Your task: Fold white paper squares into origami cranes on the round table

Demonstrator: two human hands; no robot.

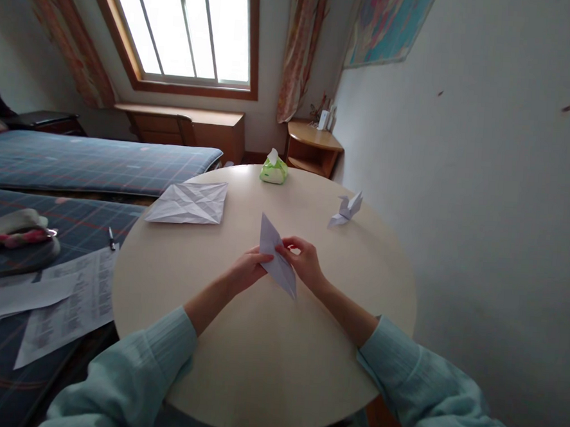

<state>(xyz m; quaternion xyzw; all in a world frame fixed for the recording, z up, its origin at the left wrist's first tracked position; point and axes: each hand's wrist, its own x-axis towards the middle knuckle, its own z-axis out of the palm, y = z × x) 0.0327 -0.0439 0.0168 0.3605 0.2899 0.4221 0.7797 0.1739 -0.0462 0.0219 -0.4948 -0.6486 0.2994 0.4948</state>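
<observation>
Two-handed pinch on folded paper [278, 266] by left hand [247, 270] and right hand [307, 262], apparently steadying opposite sides, with paper bird [347, 209] well apart, perhaps for elbow room.

Place: home bedroom | Signs: plaid-covered beds [90, 156], floral curtains [302, 53], wooden desk [218, 119]

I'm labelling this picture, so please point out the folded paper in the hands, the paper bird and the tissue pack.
Folded paper [281, 271]: head view, on its lower half.
Paper bird [347, 211]: head view, on its body.
Tissue pack [273, 173]: head view, on its green wrapper.
</observation>
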